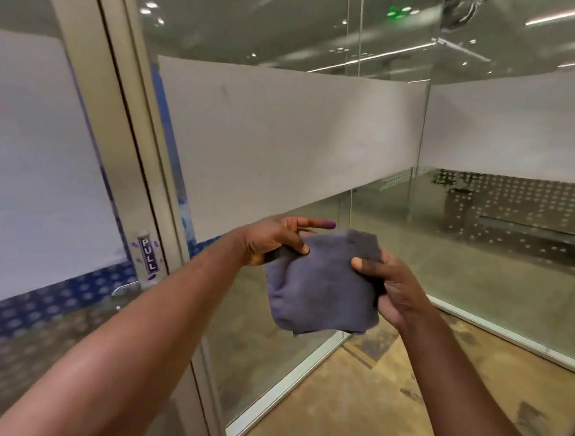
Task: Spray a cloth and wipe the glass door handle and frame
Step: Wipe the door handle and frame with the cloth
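Observation:
A dark grey-blue cloth (319, 289) hangs folded between both hands in front of me. My left hand (274, 240) pinches its upper left corner with thumb and fingers, the index finger stretched out. My right hand (386, 286) grips its right edge, thumb on top. The glass door (40, 162) stands at the left with a pale metal frame (135, 152) and a "PULL" sticker (148, 254). A metal door handle (124, 288) shows just above my left forearm, partly hidden by it. No spray bottle is in view.
Glass partition walls with a frosted white band (292, 135) run ahead and to the right, meeting at a corner. A metal floor rail (287, 386) borders the glass. Worn brown flooring (402, 394) lies at lower right.

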{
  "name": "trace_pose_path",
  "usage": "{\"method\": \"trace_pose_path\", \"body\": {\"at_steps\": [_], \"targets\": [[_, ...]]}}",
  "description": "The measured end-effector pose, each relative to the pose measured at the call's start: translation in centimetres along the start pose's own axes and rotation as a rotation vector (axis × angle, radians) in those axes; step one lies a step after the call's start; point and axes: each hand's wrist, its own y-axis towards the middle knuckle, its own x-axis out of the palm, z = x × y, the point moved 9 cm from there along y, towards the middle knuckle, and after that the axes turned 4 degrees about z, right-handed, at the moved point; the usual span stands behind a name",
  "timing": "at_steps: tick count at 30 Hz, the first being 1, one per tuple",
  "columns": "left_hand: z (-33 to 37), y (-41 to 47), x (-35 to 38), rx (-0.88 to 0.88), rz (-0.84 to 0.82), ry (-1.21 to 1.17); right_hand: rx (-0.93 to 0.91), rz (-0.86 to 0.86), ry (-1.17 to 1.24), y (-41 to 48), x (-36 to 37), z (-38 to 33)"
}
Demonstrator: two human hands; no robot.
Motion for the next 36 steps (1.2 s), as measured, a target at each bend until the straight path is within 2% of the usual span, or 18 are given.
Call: {"method": "trace_pose_path", "body": {"at_steps": [9,18,24,29,31,36], "targets": [[0.5,-10.1,-12.1,-0.019,0.421,0.386,0.247,-0.193,0.011,2.7,12.2,7.8],[-3.8,-16.1,-22.4,-0.055,0.775,0.531,0.467,-0.242,0.149,6.7,19.6,16.0],[-5.6,-18.2,-28.2,-0.077,0.908,0.585,0.594,-0.325,0.142,10.3,24.3,22.6],[-6.4,-19.3,-33.0,-0.114,1.015,0.651,0.546,-0.309,0.089,14.4,26.7,24.8],[-6.9,-19.9,-34.8,-0.152,1.071,0.769,0.573,-0.278,0.081,15.9,26.9,26.4],[-8.5,-22.1,-38.6,-0.227,1.188,1.241,0.695,-0.283,0.133,18.2,26.8,30.4]]}}
